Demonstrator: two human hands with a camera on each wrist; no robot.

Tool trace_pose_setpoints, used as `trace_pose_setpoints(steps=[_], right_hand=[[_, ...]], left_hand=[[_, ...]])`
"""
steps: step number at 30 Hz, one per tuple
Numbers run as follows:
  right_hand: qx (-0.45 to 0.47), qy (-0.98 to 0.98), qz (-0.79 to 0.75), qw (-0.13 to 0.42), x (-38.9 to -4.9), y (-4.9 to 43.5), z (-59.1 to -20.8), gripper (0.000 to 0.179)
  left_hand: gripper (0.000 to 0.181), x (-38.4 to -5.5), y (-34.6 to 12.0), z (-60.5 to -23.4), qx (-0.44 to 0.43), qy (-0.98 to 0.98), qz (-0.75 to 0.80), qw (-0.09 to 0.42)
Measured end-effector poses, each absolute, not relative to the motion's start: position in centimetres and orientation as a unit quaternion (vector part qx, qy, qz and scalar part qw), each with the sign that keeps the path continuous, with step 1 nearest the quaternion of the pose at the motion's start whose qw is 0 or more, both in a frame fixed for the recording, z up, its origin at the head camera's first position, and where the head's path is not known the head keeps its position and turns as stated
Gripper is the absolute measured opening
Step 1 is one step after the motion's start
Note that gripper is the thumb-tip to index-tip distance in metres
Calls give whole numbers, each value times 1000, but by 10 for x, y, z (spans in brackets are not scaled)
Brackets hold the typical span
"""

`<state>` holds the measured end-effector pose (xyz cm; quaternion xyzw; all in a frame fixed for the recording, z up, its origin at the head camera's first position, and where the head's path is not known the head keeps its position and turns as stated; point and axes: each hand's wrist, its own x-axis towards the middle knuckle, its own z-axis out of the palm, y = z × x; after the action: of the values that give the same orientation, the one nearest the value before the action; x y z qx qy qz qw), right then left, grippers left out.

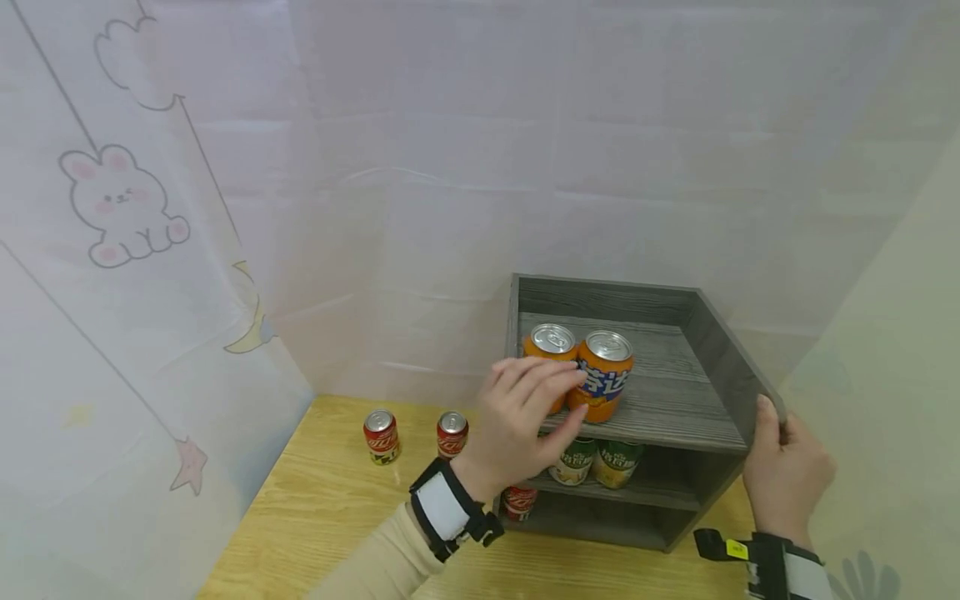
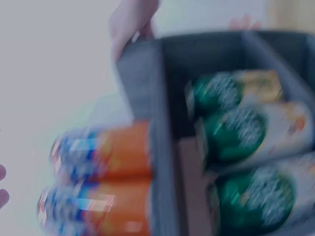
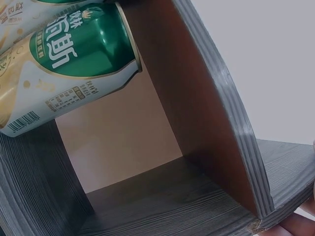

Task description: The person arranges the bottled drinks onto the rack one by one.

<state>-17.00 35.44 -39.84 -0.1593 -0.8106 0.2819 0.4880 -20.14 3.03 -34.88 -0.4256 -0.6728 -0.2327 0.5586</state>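
Two orange soda cans [image 1: 602, 390] stand side by side on the top board of a grey wooden shelf [image 1: 675, 408], toward its left. My left hand [image 1: 517, 421] is in front of them, fingers extended and slightly bent. The left wrist view, blurred, has fingertips at its left edge, apart from the orange cans [image 2: 123, 155]. My right hand [image 1: 787, 475] grips the front edge of the shelf's right side panel, thumb on top. Green-and-white cans [image 2: 234, 132] fill part of the middle level; one such can [image 3: 83, 54] is close in the right wrist view.
Two red cans stand on the wooden table [image 1: 300, 517] left of the shelf: one farther left [image 1: 381, 437], another red can [image 1: 452, 433] partly behind my left hand. A third red can [image 1: 519, 503] is on the bottom level. A pale curtain [image 1: 420, 250] hangs behind.
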Motion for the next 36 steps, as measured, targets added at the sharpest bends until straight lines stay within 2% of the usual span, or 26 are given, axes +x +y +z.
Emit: trace_pose_setpoints(steps=[10, 15, 24, 28, 32, 36], right_hand=[[-159, -811, 285, 486, -170, 356, -399, 57], [-164, -810, 286, 484, -171, 357, -400, 57], [-158, -814, 277, 487, -169, 355, -398, 59], [-153, -813, 279, 487, -169, 354, -397, 60], [-149, -813, 282, 487, -169, 355, -397, 60], [-153, -815, 279, 484, -170, 356, -398, 60]], left_hand=[[39, -240, -24, -326, -339, -709, -294, 544], [42, -265, -44, -329, -300, -753, -279, 514], [42, -307, -64, -356, -246, -852, -238, 397], [40, -317, -68, -372, -216, -884, -256, 327], [44, -325, -69, -396, -181, -911, -281, 244], [46, -330, -69, -429, -166, -923, -289, 194]])
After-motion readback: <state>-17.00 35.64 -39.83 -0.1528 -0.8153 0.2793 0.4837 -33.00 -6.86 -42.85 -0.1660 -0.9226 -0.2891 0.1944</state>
